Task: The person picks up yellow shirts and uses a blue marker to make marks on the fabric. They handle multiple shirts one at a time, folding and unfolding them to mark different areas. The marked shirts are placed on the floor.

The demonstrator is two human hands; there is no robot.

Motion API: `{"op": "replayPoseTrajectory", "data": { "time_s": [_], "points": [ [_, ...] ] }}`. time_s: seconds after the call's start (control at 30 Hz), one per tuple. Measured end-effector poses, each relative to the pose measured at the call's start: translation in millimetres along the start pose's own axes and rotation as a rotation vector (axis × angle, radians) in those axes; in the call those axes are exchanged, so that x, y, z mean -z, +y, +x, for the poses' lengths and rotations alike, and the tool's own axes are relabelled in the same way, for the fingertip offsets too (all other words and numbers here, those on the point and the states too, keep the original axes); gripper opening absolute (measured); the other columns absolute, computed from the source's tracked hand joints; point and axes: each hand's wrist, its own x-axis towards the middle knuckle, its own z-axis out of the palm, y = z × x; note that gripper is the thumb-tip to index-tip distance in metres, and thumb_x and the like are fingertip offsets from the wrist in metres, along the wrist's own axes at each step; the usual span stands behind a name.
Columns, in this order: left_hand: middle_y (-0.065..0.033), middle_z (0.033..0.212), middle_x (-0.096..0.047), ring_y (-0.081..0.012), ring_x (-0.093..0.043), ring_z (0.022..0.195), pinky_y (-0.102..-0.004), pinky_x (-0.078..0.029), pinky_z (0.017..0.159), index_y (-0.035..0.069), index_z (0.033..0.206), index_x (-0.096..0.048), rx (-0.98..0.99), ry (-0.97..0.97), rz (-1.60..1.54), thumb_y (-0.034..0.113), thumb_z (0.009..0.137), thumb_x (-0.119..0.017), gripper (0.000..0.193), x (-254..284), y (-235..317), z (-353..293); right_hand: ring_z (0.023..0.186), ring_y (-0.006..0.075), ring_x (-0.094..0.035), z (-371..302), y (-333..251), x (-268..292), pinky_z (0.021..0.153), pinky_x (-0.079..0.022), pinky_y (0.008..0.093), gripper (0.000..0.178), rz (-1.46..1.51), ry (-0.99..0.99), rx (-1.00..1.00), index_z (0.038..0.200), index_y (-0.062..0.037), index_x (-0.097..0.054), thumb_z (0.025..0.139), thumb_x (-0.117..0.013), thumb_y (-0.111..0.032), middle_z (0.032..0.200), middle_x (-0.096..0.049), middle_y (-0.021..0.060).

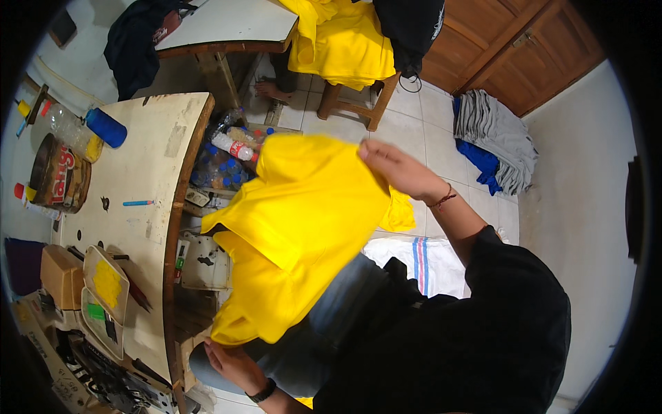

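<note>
A yellow shirt is stretched between my two hands above my lap, its cloth hanging in loose folds. My right hand pinches its far right edge, fingers closed on the fabric. Down at the near left corner, my left hand grips the hem; the fingertips are partly hidden by the cloth. The shirt's far edge is slightly blurred. More yellow fabric shows beyond it, below my right wrist.
At left, a worn work table holds a sewing machine, trays, a blue thread cone and a tub. Ahead, yellow garments cover a wooden stool; someone's foot shows nearby. Grey garments lie piled by the door.
</note>
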Motion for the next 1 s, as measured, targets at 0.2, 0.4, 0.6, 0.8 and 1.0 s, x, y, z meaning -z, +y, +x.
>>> {"op": "replayPoseTrajectory", "data": {
  "time_s": [0.2,0.4,0.6,0.8,1.0],
  "points": [
    [-0.0272,0.129,-0.06,-0.0469,-0.059,0.117,-0.0474,-0.049,0.099,0.001,0.14,-0.054,-0.389,-0.164,1.056,0.024,0.096,-0.074,0.054,-23.7,-57.4,4.9,0.076,0.007,-0.046,-25.6,66.7,-11.4,0.069,-0.041,0.024,0.037,-0.229,-0.394,-0.105,0.105,-0.0073,-0.057,0.111,-0.052,-0.044,0.084,-0.049,-0.0022],
    [-0.0195,0.133,-0.065,-0.0297,-0.062,0.116,-0.0372,-0.046,0.101,-0.006,0.126,-0.063,0.404,-0.688,0.143,0.029,0.109,-0.049,0.041,-78.4,-136.9,23.4,0.07,0.0055,-0.043,-25.1,85.1,-11.4,0.062,-0.036,0.0241,0.028,-0.085,-0.484,-0.028,0.094,-0.0117,-0.054,0.104,-0.069,-0.032,0.078,-0.045,-0.004],
    [-0.0113,0.134,-0.064,-0.0249,-0.061,0.123,-0.0385,-0.048,0.103,-0.004,0.135,-0.058,0.398,-0.65,-0.318,0.025,0.11,-0.049,0.039,-75.9,-84.0,1.3,0.068,0.0048,-0.043,-21.6,101.3,-7.2,0.062,-0.035,0.0237,0.025,0.147,-0.392,0.055,0.09,-0.0128,-0.052,0.101,-0.073,-0.02,0.076,-0.045,-0.0047],
    [-0.014,0.147,-0.053,-0.025,-0.053,0.135,-0.0377,-0.044,0.112,-0.002,0.148,-0.048,0.505,-0.526,-0.441,0.026,0.114,-0.044,0.045,-58.8,-47.4,-13.9,0.069,0.0047,-0.045,-18.3,92.2,-2.2,0.064,-0.037,0.0237,0.022,0.057,-0.402,-0.006,0.087,-0.0126,-0.056,0.103,-0.07,-0.02,0.076,-0.049,-0.0048],
    [-0.0101,0.156,-0.049,-0.0241,-0.051,0.139,-0.0394,-0.043,0.113,0.002,0.15,-0.049,0.679,-0.466,-0.554,0.04,0.113,-0.044,0.053,-50.7,-54.1,-18.5,0.07,0.0052,-0.047,-19.1,115.8,0.8,0.065,-0.039,0.0233,0.018,-0.009,-0.394,-0.085,0.088,-0.0109,-0.06,0.102,-0.07,-0.017,0.076,-0.051,-0.0045]
  ]
}}
